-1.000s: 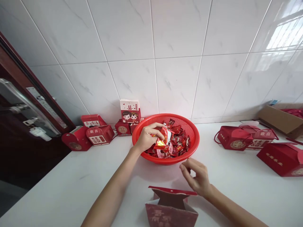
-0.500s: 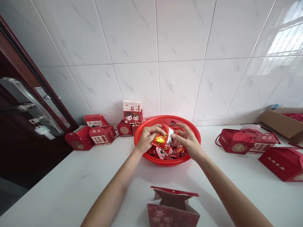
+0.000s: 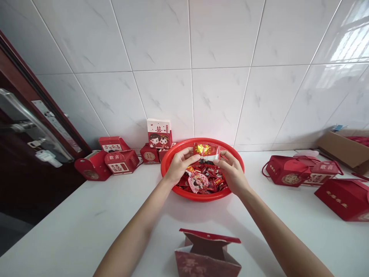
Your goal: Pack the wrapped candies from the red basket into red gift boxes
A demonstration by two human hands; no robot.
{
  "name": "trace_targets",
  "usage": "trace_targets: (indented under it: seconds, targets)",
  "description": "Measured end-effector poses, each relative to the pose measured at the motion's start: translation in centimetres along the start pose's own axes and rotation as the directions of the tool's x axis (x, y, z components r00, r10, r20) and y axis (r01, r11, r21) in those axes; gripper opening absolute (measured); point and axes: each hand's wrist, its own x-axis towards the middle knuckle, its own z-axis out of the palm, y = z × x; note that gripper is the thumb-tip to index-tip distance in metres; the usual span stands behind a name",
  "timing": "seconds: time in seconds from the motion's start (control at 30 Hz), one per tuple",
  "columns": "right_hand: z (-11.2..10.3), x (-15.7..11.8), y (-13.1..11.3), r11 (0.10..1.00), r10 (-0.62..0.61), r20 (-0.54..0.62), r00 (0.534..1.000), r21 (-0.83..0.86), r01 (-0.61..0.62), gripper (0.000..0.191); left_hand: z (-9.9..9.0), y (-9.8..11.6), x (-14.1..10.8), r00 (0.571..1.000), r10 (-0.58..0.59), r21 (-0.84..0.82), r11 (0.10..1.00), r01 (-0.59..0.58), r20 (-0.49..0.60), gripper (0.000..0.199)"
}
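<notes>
Between both hands, over a red plastic basket [image 3: 198, 199], is a red candy packet [image 3: 206, 151] with gold lettering and a white band. My left hand [image 3: 179, 165] pinches its left edge, thumb in front. The right end of the packet is gripped by my right hand [image 3: 233, 172]. Beneath them the basket holds many small wrapped candies [image 3: 213, 180] and a round pink-and-white piece [image 3: 198, 182] with a cartoon figure. Nearer to me stands a dark red paper gift box [image 3: 208, 259], its top open; its inside is in shadow.
Red gift boxes [image 3: 122, 161] stand at the left by the wall, near a dark door with a metal handle [image 3: 27, 115]. An upright cartoon-couple box [image 3: 159, 133] rests behind the basket. More red boxes [image 3: 285, 171] and a cardboard carton [image 3: 340, 150] sit at the right.
The packet has been turned from a slant to level, its gold lettering now upright, and raised slightly toward the basket's far side. Both hands still hold it. The camera view has shifted slightly.
</notes>
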Motion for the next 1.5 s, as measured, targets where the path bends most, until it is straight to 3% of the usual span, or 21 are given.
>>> trace_targets:
  seconds: [0.17,0.27,0.4,0.47,0.57,0.63,0.77,0.87,1.17,1.33,1.4,1.5]
  targets:
    - [0.1,-0.3,-0.3,0.994,0.084,0.051,0.995,-0.071,-0.081,0.044,0.1,0.1,-0.2,1.000,-0.017,0.092,0.996,0.015,0.022,0.029]
    - [0.3,-0.4,-0.4,0.991,0.117,0.143,0.983,-0.088,-0.105,0.049,0.1,0.0,-0.2,1.000,0.001,0.120,0.993,-0.003,0.016,0.035]
    - [0.5,-0.3,-0.2,1.000,0.014,-0.009,1.000,0.000,-0.014,0.046,-0.9,-0.3,0.3,0.996,0.011,0.131,0.991,0.001,-0.093,0.043]
    - [0.4,-0.2,-0.1,0.999,-0.009,-0.091,0.996,0.032,0.012,0.047,-2.1,-0.6,0.5,0.995,0.026,0.275,0.961,0.001,-0.095,0.036]
    - [0.4,-0.2,0.1,0.999,-0.015,-0.127,0.992,0.038,0.020,0.048,-4.1,-1.2,0.6,0.998,0.050,0.606,0.795,-0.024,-0.026,0.022]
    - [0.5,-0.2,0.1,0.999,-0.027,-0.132,0.991,0.044,0.033,0.048,-5.1,-1.8,0.5,0.999,0.022,0.746,0.665,-0.037,0.030,0.024]
    - [0.6,-0.2,0.0,0.996,-0.053,-0.179,0.982,0.066,0.066,0.044,-5.6,-2.6,0.1,0.989,-0.128,0.872,0.489,0.003,0.069,0.053]
    - [0.7,-0.2,0.0,0.995,-0.042,-0.181,0.983,0.085,0.058,0.043,-5.3,-2.7,0.1,0.976,-0.217,0.909,0.413,0.056,0.038,0.059]
    - [-0.3,0.4,0.0,0.996,-0.055,-0.218,0.974,0.059,0.069,0.041,-5.0,-2.1,0.3,0.981,-0.150,0.842,0.539,-0.022,0.121,0.045]
    - [-1.2,0.9,0.1,0.998,-0.069,-0.227,0.971,-0.009,0.069,0.041,-5.0,-1.7,0.6,0.990,-0.039,0.700,0.711,-0.067,0.134,0.047]
    - [-1.3,0.9,0.4,0.996,-0.083,-0.202,0.976,-0.036,0.077,0.039,-5.1,-1.8,0.8,0.995,-0.012,0.652,0.756,-0.058,0.103,0.046]
    - [-1.4,0.7,0.8,0.991,-0.111,-0.187,0.976,-0.097,0.095,0.037,-5.4,-2.3,1.1,0.997,0.039,0.629,0.777,0.013,-0.069,0.047]
